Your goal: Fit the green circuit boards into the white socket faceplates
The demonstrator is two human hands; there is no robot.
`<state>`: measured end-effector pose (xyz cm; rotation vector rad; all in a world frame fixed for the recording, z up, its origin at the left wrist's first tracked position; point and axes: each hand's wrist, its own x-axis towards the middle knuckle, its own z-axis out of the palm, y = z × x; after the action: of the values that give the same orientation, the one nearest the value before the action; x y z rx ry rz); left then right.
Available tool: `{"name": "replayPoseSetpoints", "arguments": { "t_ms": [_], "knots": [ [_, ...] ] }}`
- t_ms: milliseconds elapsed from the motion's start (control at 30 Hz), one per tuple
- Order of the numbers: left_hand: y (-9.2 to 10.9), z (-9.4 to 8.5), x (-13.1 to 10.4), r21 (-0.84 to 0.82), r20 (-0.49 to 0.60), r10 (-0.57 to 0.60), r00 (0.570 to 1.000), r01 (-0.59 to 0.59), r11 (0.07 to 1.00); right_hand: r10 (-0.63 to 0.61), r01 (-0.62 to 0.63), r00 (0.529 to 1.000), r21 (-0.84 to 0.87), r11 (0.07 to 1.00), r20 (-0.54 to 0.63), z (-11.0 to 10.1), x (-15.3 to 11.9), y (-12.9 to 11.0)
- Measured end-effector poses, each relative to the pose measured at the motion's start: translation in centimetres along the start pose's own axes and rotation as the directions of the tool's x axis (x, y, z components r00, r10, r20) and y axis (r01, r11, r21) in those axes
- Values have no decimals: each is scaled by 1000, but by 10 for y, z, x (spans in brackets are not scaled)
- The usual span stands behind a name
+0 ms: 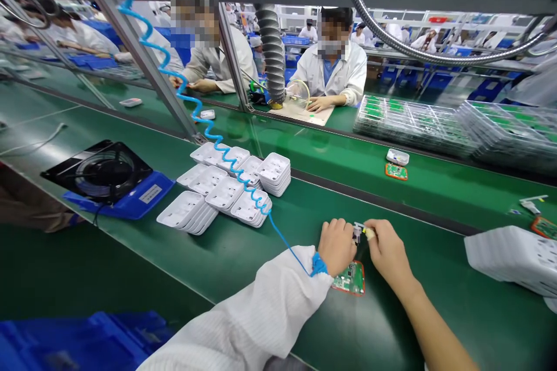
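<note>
My left hand (337, 246), wearing a blue wrist strap (319, 264), is closed around a small white-and-grey part (357, 233) that juts out between my hands. From the right, the fingertips of my right hand (385, 249) pinch together at the part's outer end, where something pale yellow shows; what exactly they grip is too small to tell. Below my left hand a green circuit board (351, 279) with an orange-red edge lies flat on the green work surface (278, 278). The hand and wrist cover part of the board.
Stacks of white plastic housings (226, 188) stand at left, with a coiled blue cord (213, 133) hanging over them. A black fan (104, 171) sits further left. More housings (513, 258) stand at right. Across the line, a co-worker (333, 69) sits near stacked clear trays (413, 122).
</note>
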<state>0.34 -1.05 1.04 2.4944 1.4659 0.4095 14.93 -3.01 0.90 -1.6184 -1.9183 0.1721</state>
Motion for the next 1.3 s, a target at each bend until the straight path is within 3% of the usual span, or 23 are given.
{"name": "replayPoseSetpoints", "arguments": {
  "t_ms": [133, 300, 367, 500, 667, 1300],
  "knots": [
    [-2, -2, -2, -27, 1, 3, 1000, -3, 1000, -40, 45, 998, 94, 995, -53, -5, 3, -9],
    [-12, 1, -4, -246, -38, -36, 999, 26, 969, 83, -71, 993, 153, 986, -79, -20, -5, -4],
    [-16, 3, -4, -420, -46, -58, 997, 34, 907, 56, -54, 998, 98, 994, -14, -19, -7, -2],
    [-18, 4, 0, -723, -21, -107, 994, 59, 689, -47, 44, 991, 25, 999, 128, -11, -7, 0],
    [-19, 0, 1, -813, 51, -152, 987, 129, 568, -65, 69, 980, -15, 997, 186, -8, -5, 1],
    [-19, -4, -3, -614, -8, -37, 999, 25, 789, -173, 167, 973, 55, 984, 153, -4, -6, -5]
  ]
}}
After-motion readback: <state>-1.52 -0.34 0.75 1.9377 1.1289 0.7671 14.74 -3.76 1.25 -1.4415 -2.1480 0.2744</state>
